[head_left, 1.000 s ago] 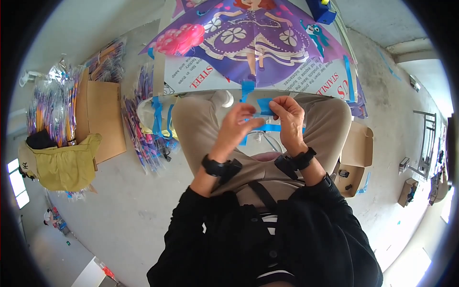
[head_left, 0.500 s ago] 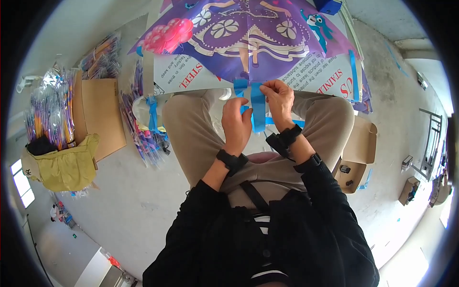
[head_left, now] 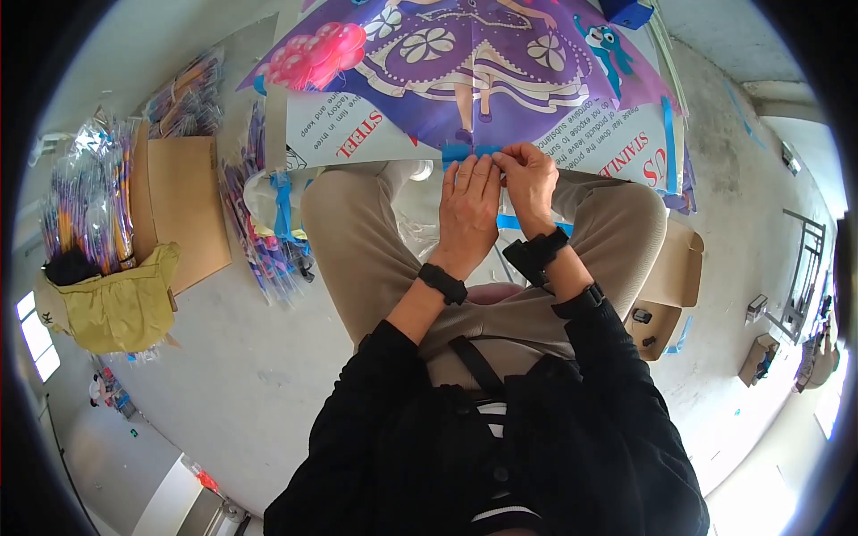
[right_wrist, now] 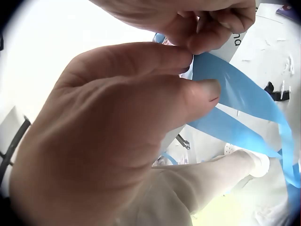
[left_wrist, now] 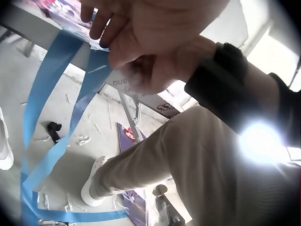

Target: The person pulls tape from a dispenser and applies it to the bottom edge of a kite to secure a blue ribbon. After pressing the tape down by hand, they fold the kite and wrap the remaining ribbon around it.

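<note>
Where the glossy kite [head_left: 465,62] tapers, both hands [head_left: 471,201] [head_left: 529,179] pinch flat blue ribbon [left_wrist: 47,89].

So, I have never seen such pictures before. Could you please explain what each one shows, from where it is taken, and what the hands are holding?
There is no machine here: a person wears three small cameras. The wide round picture comes from the head camera and looks down at the knees and both hands. The other two come from cameras strapped to the left and right wrists, so they see the fingers from very near. The left hand and the right hand both pinch a blue ribbon at the lower tip of a purple kite. The kite lies on a white sheet with red letters. On the floor at the person's left are colourful bundles in clear plastic, a cardboard sheet and a yellow cloth.
</note>
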`<control>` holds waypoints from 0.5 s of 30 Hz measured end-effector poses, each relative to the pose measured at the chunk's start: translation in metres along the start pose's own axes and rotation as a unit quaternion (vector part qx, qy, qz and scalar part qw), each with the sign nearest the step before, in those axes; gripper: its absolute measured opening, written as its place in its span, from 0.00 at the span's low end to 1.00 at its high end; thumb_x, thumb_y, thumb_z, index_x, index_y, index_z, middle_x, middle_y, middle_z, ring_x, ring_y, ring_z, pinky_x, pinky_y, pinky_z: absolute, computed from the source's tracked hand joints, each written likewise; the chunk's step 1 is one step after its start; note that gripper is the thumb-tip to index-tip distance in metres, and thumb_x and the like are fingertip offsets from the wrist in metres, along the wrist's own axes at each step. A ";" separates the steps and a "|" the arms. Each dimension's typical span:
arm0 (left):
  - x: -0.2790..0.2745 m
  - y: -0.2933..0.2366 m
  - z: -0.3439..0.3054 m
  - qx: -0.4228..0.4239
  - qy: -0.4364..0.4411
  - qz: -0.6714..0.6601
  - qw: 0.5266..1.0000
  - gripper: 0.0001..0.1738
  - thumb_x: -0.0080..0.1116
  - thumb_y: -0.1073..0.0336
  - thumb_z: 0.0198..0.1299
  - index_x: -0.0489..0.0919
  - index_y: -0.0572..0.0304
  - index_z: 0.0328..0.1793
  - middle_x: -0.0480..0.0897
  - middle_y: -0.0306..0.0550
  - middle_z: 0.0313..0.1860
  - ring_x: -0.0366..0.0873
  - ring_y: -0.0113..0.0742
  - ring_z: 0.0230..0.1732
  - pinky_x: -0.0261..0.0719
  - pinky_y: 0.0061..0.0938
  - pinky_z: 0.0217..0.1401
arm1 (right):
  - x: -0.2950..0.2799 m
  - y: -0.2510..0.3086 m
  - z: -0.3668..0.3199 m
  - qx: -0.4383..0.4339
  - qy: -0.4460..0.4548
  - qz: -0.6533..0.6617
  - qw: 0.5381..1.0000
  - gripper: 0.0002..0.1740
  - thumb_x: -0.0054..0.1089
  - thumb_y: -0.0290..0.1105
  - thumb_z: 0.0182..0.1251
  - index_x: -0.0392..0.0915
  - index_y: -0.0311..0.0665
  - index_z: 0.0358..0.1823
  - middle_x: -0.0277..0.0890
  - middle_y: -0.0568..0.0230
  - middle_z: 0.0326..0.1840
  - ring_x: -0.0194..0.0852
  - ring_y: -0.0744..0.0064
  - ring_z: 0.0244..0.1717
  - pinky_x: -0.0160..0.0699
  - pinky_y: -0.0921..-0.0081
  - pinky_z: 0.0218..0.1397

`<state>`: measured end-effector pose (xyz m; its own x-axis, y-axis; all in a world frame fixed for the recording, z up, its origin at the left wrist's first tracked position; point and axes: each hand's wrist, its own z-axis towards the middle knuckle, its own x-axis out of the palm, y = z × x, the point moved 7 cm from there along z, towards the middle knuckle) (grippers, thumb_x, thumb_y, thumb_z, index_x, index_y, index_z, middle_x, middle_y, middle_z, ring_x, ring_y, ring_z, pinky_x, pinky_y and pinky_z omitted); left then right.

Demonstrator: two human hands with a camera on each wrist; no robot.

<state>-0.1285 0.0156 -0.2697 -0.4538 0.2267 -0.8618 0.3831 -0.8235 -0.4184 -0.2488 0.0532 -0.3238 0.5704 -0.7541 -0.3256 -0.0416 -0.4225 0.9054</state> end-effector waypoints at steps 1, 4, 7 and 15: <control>0.001 0.000 0.000 -0.005 0.008 -0.007 1.000 0.27 0.59 0.78 0.51 0.77 0.72 0.62 0.76 0.55 0.64 0.71 0.52 0.68 0.61 0.50 0.76 | 0.000 0.000 0.000 0.011 0.003 0.001 1.000 0.07 0.70 0.27 0.61 0.85 0.29 0.36 0.84 0.64 0.27 0.79 0.80 0.24 0.80 0.79 0.27; 0.003 0.001 0.000 -0.010 0.024 -0.004 1.000 0.28 0.59 0.78 0.51 0.76 0.71 0.62 0.75 0.54 0.63 0.71 0.52 0.67 0.60 0.52 0.76 | -0.008 0.008 -0.004 0.027 -0.006 -0.002 1.000 0.09 0.70 0.28 0.60 0.84 0.29 0.36 0.84 0.61 0.26 0.80 0.77 0.24 0.79 0.77 0.29; 0.004 0.002 0.002 -0.013 0.032 -0.002 0.999 0.28 0.59 0.77 0.51 0.76 0.71 0.63 0.75 0.53 0.62 0.71 0.51 0.66 0.60 0.53 0.76 | -0.020 -0.006 -0.010 0.029 -0.030 -0.020 0.999 0.09 0.69 0.29 0.59 0.83 0.29 0.36 0.84 0.58 0.25 0.82 0.72 0.24 0.80 0.73 0.32; 0.006 0.000 0.008 -0.002 0.040 0.018 0.999 0.28 0.62 0.76 0.51 0.76 0.69 0.63 0.74 0.51 0.60 0.72 0.50 0.62 0.61 0.53 0.75 | -0.005 -0.054 -0.023 0.144 0.045 0.077 0.986 0.15 0.67 0.26 0.59 0.84 0.24 0.45 0.85 0.56 0.29 0.83 0.72 0.27 0.79 0.75 0.33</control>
<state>-0.1374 0.0131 -0.2728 -0.3747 0.2382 -0.8960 0.4010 -0.8297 -0.3883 -0.2301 0.0909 -0.3646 0.6088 -0.7783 -0.1537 -0.3568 -0.4417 0.8232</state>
